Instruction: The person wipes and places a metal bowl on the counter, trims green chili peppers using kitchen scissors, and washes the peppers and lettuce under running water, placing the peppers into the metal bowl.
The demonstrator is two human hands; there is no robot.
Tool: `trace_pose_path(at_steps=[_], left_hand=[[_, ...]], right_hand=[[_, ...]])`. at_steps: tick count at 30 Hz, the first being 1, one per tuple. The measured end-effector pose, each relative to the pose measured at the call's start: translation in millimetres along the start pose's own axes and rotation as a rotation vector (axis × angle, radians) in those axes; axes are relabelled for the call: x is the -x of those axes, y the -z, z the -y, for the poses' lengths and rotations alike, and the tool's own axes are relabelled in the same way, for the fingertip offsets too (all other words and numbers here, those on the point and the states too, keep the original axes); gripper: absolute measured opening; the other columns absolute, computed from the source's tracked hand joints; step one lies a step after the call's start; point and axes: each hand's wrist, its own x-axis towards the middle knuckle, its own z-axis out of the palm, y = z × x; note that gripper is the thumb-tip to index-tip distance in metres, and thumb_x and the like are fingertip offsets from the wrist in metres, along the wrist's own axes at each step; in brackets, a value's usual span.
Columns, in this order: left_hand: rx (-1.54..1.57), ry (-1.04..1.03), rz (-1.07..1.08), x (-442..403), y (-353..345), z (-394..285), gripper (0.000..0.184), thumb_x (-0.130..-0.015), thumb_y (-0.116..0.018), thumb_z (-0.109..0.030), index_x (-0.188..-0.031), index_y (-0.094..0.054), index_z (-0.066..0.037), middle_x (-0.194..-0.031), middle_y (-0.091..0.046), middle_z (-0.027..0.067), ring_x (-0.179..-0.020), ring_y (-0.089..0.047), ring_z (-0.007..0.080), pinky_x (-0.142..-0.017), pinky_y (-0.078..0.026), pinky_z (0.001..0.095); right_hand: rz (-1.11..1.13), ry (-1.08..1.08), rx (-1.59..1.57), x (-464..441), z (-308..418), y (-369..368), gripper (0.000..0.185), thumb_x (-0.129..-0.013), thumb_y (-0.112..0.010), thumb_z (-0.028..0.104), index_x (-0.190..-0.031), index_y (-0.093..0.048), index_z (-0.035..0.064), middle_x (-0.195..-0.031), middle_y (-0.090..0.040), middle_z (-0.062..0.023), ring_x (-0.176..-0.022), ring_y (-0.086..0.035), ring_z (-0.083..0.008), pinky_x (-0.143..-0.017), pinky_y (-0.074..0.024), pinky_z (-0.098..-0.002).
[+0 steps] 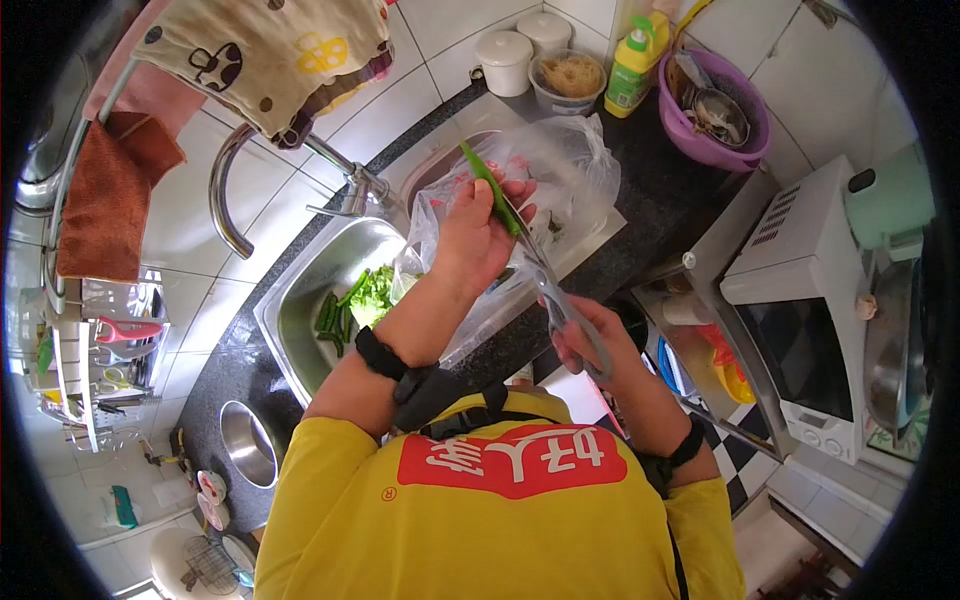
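My left hand (478,235) is closed around a long green pepper (504,213), its narrow end pointing up and away. In my right hand (590,330) is a pair of scissors (548,285) with grey handles. The blades reach up to the lower end of the pepper, and whether they have cut into it I cannot tell. Beneath both hands lies a clear plastic bag (585,165), spread over the second basin, with its contents partly hidden. Several green peppers (330,318) and some leafy greens (374,298) lie in the steel sink (290,300).
A curved faucet (228,190) stands behind the sink. White canisters (503,62), a tub of noodle-like strands (568,75), a yellow detergent bottle (630,75) and a purple basin (720,145) line the back. A steel bowl (248,445) is at left, a white microwave (800,330) at right.
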Motion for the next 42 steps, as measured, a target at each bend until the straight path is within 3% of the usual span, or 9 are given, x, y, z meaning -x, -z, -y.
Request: trace_pose_path(at_steps=[11,17,20,24,26,28,35,41,42], left_hand=[[-0.271,-0.050,0.021,-6.0,40.3,24.4,0.018,-0.094,-0.034,-0.022,-0.103,-0.041,-0.008,-0.090,-0.055,0.0122,-0.093,-0.056,0.0280,-0.078,-0.048,0.0385],[-0.321,-0.027,0.051,-9.5,56.1,27.3,0.026,-0.095,-0.032,-0.021,-0.118,-0.036,-0.009,-0.100,-0.051,0.0092,-0.090,-0.056,0.0250,-0.081,-0.047,0.0378],[-0.543,-0.006,0.026,-17.7,67.3,20.9,0.028,-0.095,-0.031,-0.020,-0.120,-0.034,-0.009,-0.106,-0.049,0.0084,-0.094,-0.054,0.0223,-0.084,-0.046,0.0371],[-0.587,0.006,0.039,-17.9,73.2,21.0,0.030,-0.095,-0.031,-0.018,-0.124,-0.034,-0.009,-0.109,-0.049,0.0071,-0.099,-0.051,0.0179,-0.086,-0.045,0.0356],[-0.649,0.030,0.044,-18.8,79.7,24.8,0.032,-0.095,-0.031,-0.018,-0.125,-0.034,-0.010,-0.109,-0.049,0.0065,-0.099,-0.050,0.0170,-0.085,-0.045,0.0353],[-0.698,-0.052,0.030,-19.2,80.7,25.4,0.023,-0.094,-0.035,-0.019,-0.113,-0.043,-0.008,-0.079,-0.050,0.0038,-0.067,-0.051,0.0122,-0.061,-0.046,0.0277],[-0.680,0.011,-0.016,-15.2,85.2,18.3,0.024,-0.094,-0.036,-0.021,-0.111,-0.044,-0.006,-0.076,-0.051,0.0048,-0.064,-0.051,0.0127,-0.056,-0.043,0.0257],[-0.834,0.090,-0.051,-6.9,81.9,-12.4,0.029,-0.091,-0.043,-0.031,-0.109,-0.045,-0.008,-0.068,-0.043,0.0003,-0.063,-0.043,0.0086,-0.056,-0.036,0.0236],[-1.008,0.021,-0.073,-3.7,73.6,-18.8,0.029,-0.090,-0.044,-0.030,-0.109,-0.046,-0.007,-0.070,-0.047,0.0021,-0.063,-0.045,0.0104,-0.057,-0.039,0.0255]], right_hand=[[0.004,-0.114,0.000,-19.8,-0.4,5.2,0.035,-0.087,-0.052,0.030,-0.110,-0.050,0.0038,-0.065,-0.047,0.0006,-0.057,-0.045,-0.0073,-0.049,-0.0384,-0.0213],[0.002,-0.107,-0.259,-39.3,-10.9,3.5,0.031,-0.085,-0.055,0.033,-0.098,-0.053,0.0050,-0.062,-0.047,-0.0003,-0.053,-0.045,-0.0079,-0.045,-0.0367,-0.0210],[0.013,-0.089,-0.169,-48.7,-3.9,0.5,0.032,-0.085,-0.054,0.037,-0.095,-0.052,0.0059,-0.062,-0.047,-0.0008,-0.051,-0.045,-0.0090,-0.045,-0.0365,-0.0221],[0.003,-0.099,-0.158,-57.2,-10.3,1.0,0.038,-0.085,-0.053,0.041,-0.096,-0.051,0.0059,-0.060,-0.047,-0.0008,-0.050,-0.044,-0.0091,-0.045,-0.0364,-0.0217],[-0.023,-0.201,-0.366,-62.5,-9.2,0.1,0.051,-0.085,-0.048,0.048,-0.110,-0.047,0.0044,-0.060,-0.046,0.0004,-0.050,-0.042,-0.0089,-0.048,-0.0327,-0.0196],[-0.005,-0.168,-0.288,-64.8,-8.4,2.0,0.052,-0.084,-0.048,0.049,-0.110,-0.048,0.0038,-0.060,-0.046,0.0007,-0.049,-0.041,-0.0084,-0.047,-0.0321,-0.0191],[-0.021,-0.151,-0.117,-64.0,0.3,5.2,0.055,-0.084,-0.048,0.050,-0.109,-0.048,0.0010,-0.056,-0.045,0.0019,-0.044,-0.039,-0.0072,-0.043,-0.0299,-0.0177],[-0.049,-0.124,0.032,-46.4,9.0,12.7,0.050,-0.081,-0.056,0.047,-0.108,-0.050,0.0050,-0.065,-0.048,-0.0007,-0.053,-0.045,-0.0083,-0.046,-0.0366,-0.0218],[-0.046,-0.125,0.034,-43.5,7.7,19.7,0.050,-0.081,-0.056,0.047,-0.108,-0.050,0.0050,-0.065,-0.048,-0.0007,-0.053,-0.045,-0.0083,-0.046,-0.0366,-0.0218]])
